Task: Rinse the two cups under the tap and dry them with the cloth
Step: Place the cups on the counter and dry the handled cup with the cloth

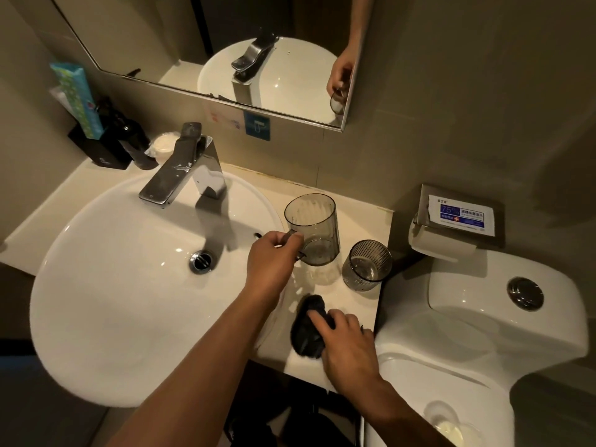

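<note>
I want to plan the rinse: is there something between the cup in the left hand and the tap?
Nothing visible. The left hand holds the handled cup by its handle at the sink rim; only open basin lies between it and the tap.

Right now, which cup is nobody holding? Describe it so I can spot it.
Start at the white sink, then the counter to its right. The ribbed cup stands nearest the toilet: shorter than the handled cup gripped by the left hand.

Handled smoky cup (314, 229) tilted above counter; ribbed cup (366, 264) upright beside; dark cloth (306, 327) crumpled
</note>
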